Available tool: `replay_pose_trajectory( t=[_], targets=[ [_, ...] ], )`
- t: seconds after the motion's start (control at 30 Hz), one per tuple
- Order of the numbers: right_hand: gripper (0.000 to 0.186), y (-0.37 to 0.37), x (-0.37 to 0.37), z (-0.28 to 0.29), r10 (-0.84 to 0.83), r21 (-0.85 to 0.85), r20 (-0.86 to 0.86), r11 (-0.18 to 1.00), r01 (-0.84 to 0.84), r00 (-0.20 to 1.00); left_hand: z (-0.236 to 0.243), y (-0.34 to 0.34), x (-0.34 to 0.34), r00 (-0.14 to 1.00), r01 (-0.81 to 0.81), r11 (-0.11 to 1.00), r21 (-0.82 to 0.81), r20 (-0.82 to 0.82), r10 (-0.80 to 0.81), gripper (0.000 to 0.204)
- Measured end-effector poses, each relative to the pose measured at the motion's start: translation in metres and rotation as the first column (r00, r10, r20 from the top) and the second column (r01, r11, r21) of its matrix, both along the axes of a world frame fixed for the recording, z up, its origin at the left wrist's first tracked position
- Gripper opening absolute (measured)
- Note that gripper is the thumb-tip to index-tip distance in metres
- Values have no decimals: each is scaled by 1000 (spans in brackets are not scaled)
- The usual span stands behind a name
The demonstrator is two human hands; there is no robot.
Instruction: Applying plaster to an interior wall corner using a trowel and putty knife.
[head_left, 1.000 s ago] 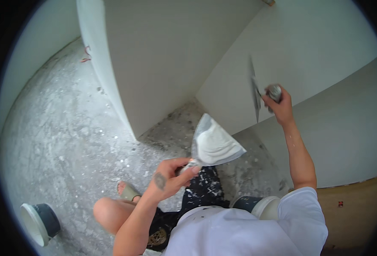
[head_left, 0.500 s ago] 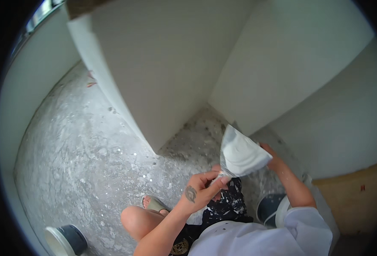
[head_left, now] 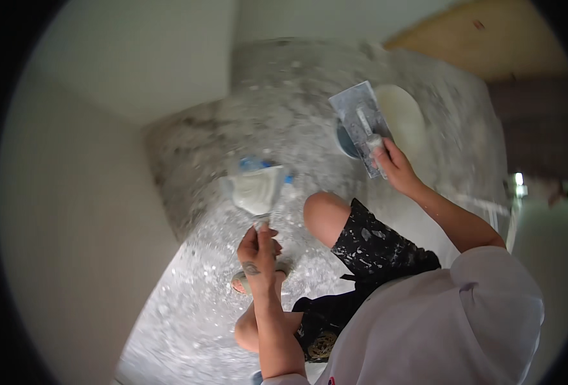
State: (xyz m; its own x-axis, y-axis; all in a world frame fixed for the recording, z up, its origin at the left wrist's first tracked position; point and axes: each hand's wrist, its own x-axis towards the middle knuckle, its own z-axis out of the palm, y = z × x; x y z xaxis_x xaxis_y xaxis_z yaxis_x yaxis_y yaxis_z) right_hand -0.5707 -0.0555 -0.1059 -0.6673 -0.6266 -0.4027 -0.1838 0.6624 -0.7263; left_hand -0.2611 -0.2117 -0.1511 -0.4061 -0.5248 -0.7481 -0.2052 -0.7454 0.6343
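My left hand [head_left: 259,249] is closed around the handle of a wide putty knife [head_left: 257,191], whose blade carries a thick heap of white putty [head_left: 256,192]. It is held over the floor in front of my feet. My right hand [head_left: 394,167] grips a flat rectangular plastering trowel [head_left: 354,110] by its handle, with the handle side facing up. Beneath the trowel, partly hidden by it, is a dark blue-grey bucket [head_left: 347,142]. A pale rounded shape [head_left: 402,115] shows right beside it, possibly part of the same bucket.
Pale walls [head_left: 85,154] meet in a corner at the left. A tan board [head_left: 489,35] lies at the far right. Something blue [head_left: 252,164], blurred, is on the floor behind the putty knife. The grey floor [head_left: 200,282] is speckled with white.
The view has swung to the right. My hands have moved apart; the trowel in my right hand, hidden before, now shows over the bucket. The putty knife stays in my left hand.
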Motion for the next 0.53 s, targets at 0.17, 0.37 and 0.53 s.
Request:
replay_pose_trajectory(
  t=[0.17, 0.37, 0.53],
  targets=[
    [40, 60, 7, -2, 137, 252, -425, 967, -28, 895, -99, 15, -32, 989, 141, 985, 95, 36, -145, 25],
    [39, -4, 3, 25, 232, 411, -411, 910, -48, 882, -120, -7, -152, 927, 369, 886, 282, -187, -326, 26],
    [48, -27, -3, -1, 343, 553, -243, 817, -161, 907, -125, -14, -220, 872, 489, 745, 454, -245, -423, 23]
  ],
)
